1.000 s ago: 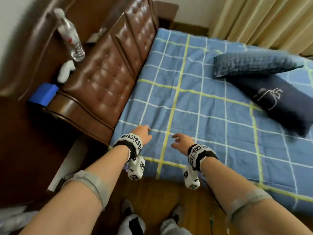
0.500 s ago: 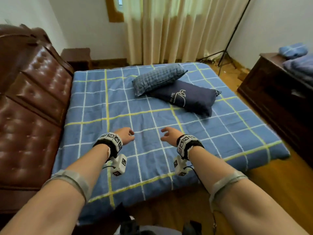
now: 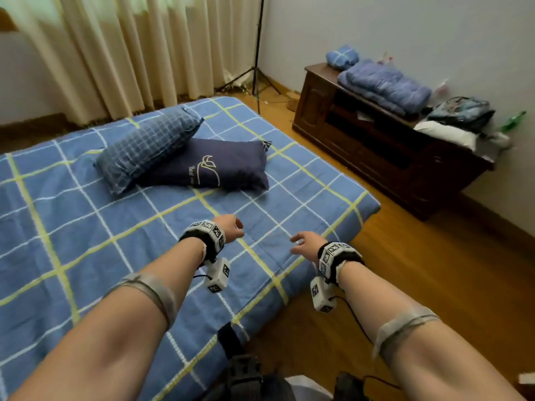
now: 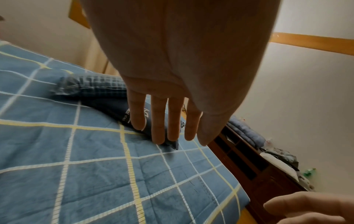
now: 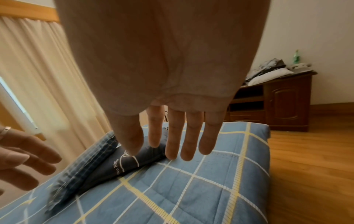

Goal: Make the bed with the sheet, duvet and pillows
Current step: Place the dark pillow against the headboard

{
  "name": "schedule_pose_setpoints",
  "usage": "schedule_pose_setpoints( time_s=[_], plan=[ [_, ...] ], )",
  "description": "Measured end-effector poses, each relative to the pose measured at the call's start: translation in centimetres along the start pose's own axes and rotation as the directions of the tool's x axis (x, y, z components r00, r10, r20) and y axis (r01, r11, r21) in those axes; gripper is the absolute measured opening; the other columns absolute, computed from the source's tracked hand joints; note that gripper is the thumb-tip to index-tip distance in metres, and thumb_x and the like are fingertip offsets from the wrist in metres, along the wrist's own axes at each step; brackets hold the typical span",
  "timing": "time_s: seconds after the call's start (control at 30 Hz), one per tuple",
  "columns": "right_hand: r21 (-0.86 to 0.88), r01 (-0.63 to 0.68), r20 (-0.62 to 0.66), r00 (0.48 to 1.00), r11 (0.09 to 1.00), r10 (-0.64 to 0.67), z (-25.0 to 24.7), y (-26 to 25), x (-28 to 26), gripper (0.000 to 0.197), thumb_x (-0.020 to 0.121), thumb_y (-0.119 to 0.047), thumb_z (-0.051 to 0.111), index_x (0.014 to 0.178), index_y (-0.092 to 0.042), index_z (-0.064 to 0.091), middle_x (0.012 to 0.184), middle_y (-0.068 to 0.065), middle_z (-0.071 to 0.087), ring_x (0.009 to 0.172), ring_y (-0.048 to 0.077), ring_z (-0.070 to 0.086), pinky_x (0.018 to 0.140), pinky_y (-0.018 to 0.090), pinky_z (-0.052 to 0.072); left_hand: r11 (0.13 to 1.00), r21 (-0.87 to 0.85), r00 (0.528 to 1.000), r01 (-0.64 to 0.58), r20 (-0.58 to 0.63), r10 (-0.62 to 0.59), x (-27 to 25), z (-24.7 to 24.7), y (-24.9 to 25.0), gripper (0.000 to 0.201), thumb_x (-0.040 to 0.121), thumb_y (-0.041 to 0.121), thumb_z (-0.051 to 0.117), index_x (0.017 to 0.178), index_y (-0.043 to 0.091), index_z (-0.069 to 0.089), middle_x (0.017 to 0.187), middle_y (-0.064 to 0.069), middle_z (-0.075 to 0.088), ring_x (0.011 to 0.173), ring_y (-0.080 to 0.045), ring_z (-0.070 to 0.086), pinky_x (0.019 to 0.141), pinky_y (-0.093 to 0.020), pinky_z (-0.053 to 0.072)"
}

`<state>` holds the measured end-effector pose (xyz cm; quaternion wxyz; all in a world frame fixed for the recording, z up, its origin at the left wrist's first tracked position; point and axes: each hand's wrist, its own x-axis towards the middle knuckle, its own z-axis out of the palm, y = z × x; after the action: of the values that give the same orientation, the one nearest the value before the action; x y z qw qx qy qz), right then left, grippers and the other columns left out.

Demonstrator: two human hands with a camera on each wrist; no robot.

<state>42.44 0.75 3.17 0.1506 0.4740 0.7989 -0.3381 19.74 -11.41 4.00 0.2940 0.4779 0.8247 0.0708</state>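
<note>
Hovering over the sheet [image 3: 86, 227], the left hand [image 3: 230, 227] and right hand [image 3: 305, 244] were empty, fingers relaxed; two pillows [image 3: 185, 160] lay beyond them.

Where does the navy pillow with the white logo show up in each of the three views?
Head: navy pillow lies centre-left, on the bed.
Left wrist: centre, partly behind the left hand's fingers.
Right wrist: lower centre-left, below the right hand's fingertips.
Shared landmark: checked pillow lying against it.
</note>
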Motion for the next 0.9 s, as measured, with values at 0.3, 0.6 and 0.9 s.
schedule_pose_setpoints(
  time_s=[0.3, 0.6, 0.9],
  plan=[
    [0.008, 0.064, 0.082, 0.995, 0.998, -0.064, -4.4, 2.4, 10.4, 0.05, 0.089, -0.032, 0.068, 0.135, -0.019, 0.055, 0.132, 0.011, 0.061, 0.116, 0.026, 0.06, 0.1, 0.037, 0.048, 0.998, 0.002, 0.997, 0.06, -0.048, -0.059, 8.7, -2.6, 2.8, 0.039, 0.09, 0.03, 0.059, 0.127, 0.015, 0.06, 0.126, -0.004, 0.064, 0.113, -0.023, 0.061, 0.096, -0.032, 0.048],
    [-0.165, 0.433, 0.118, 0.901, 0.886, -0.418, -12.6, -2.7, 22.2, 0.053, 0.09, -0.033, 0.066, 0.138, -0.02, 0.05, 0.138, 0.008, 0.055, 0.123, 0.027, 0.055, 0.099, 0.032, 0.043, 0.907, -0.264, 0.893, 0.329, -0.227, -0.39, 12.3, -2.8, 3.1, 0.038, 0.091, 0.022, 0.058, 0.128, 0.016, 0.058, 0.132, -0.004, 0.06, 0.119, -0.021, 0.058, 0.101, -0.036, 0.046],
    [-0.191, 0.557, 0.179, 0.829, 0.808, -0.529, -16.8, -6.7, 27.5, 0.044, 0.087, -0.031, 0.067, 0.13, -0.027, 0.059, 0.125, 0.002, 0.064, 0.117, 0.023, 0.059, 0.099, 0.03, 0.047, 0.832, -0.348, 0.83, 0.431, -0.209, -0.517, 16.6, -5.2, 2.4, 0.039, 0.091, 0.024, 0.058, 0.129, 0.016, 0.057, 0.132, -0.006, 0.06, 0.119, -0.021, 0.058, 0.1, -0.032, 0.045]
  ],
)
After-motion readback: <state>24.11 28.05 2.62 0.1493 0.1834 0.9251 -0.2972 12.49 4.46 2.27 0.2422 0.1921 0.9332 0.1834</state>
